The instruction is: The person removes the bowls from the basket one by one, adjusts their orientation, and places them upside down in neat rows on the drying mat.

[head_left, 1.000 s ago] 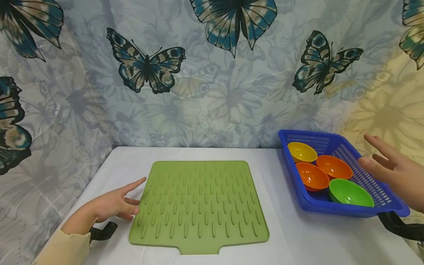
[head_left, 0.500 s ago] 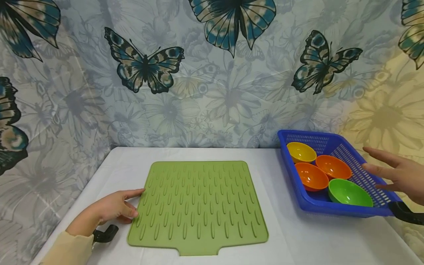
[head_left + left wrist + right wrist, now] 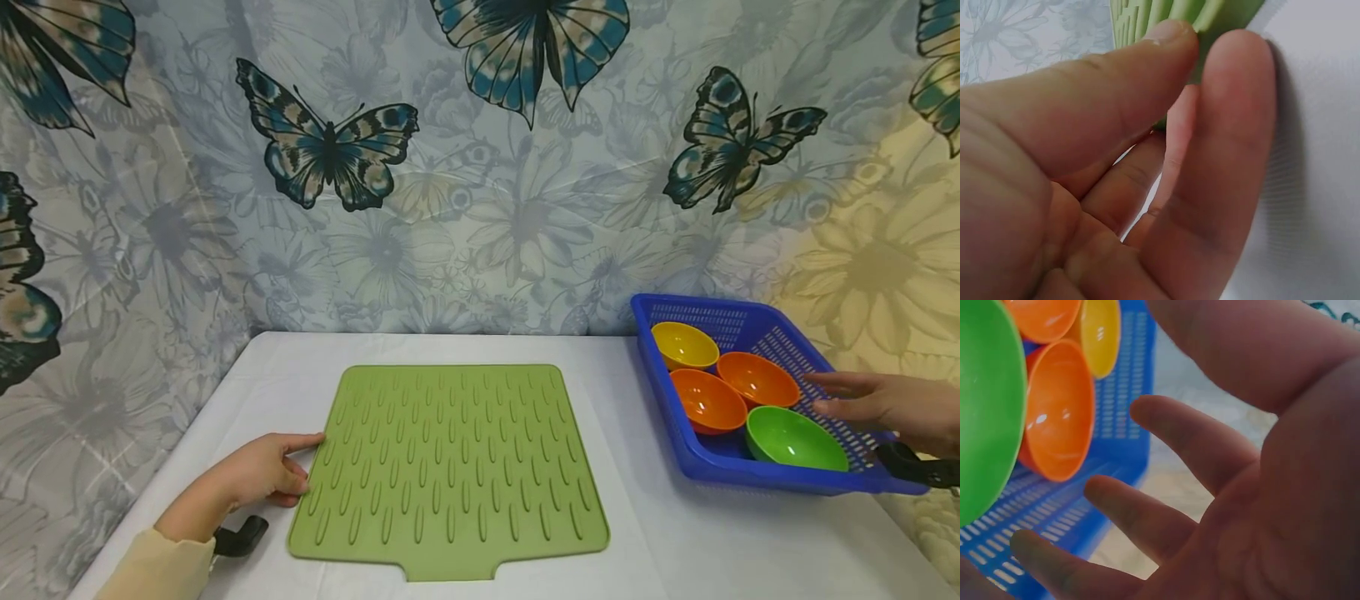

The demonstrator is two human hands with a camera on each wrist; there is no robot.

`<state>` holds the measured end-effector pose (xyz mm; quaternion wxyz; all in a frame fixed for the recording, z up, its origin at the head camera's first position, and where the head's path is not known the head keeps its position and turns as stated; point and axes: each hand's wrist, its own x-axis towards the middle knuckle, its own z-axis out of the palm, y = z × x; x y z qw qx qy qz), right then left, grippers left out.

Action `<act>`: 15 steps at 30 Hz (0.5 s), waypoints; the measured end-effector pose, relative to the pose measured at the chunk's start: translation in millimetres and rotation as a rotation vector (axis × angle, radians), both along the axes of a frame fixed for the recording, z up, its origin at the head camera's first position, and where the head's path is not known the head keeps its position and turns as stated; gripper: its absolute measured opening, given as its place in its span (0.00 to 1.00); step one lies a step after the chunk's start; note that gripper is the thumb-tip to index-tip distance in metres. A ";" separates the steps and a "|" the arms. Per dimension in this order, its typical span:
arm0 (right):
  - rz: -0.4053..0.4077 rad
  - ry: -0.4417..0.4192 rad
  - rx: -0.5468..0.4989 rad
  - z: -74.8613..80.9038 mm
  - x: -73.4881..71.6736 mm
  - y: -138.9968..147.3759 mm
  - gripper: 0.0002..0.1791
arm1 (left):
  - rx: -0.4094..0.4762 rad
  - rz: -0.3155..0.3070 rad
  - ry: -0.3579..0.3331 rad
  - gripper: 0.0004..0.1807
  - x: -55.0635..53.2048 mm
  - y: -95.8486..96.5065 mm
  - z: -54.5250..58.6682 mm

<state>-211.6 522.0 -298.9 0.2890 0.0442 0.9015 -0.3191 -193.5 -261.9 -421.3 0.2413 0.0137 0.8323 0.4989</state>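
Note:
A green ridged draining mat (image 3: 450,467) with a short spout at the front lies flat on the white table. My left hand (image 3: 251,477) is at its left edge; in the left wrist view the thumb (image 3: 1147,69) lies over the ridged side and a finger (image 3: 1238,94) along the other, pinching the edge. At the right a blue slotted basket (image 3: 705,468) holds a yellow bowl (image 3: 684,346), two orange bowls (image 3: 757,379) and a green bowl (image 3: 795,437). Fingers outstretched, my right hand (image 3: 892,408) hovers at the basket's right side, holding nothing.
The white-covered table (image 3: 645,533) extends between mat and basket. A butterfly-print cloth (image 3: 525,250) hangs along the back and left side. A black strap end (image 3: 242,536) juts out below the left wrist, another (image 3: 907,465) below the right.
My left hand has come in against the mat's left edge. The right hand has lowered toward the basket's right side. Bowls and basket stay put.

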 end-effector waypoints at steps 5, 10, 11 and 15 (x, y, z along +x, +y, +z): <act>0.010 0.030 -0.011 -11.3 -1.7 7.8 0.46 | -0.034 0.018 0.021 0.44 2.2 3.9 -0.4; 0.031 0.048 -0.059 -18.9 -3.3 14.5 0.41 | -0.048 0.030 0.027 0.44 2.3 5.5 0.9; 0.032 0.047 -0.065 -19.9 -3.8 15.5 0.40 | -0.050 0.031 0.026 0.44 2.0 5.6 0.8; 0.060 0.037 -0.070 -21.1 -7.6 19.1 0.38 | -0.062 0.040 0.024 0.44 1.1 5.9 0.4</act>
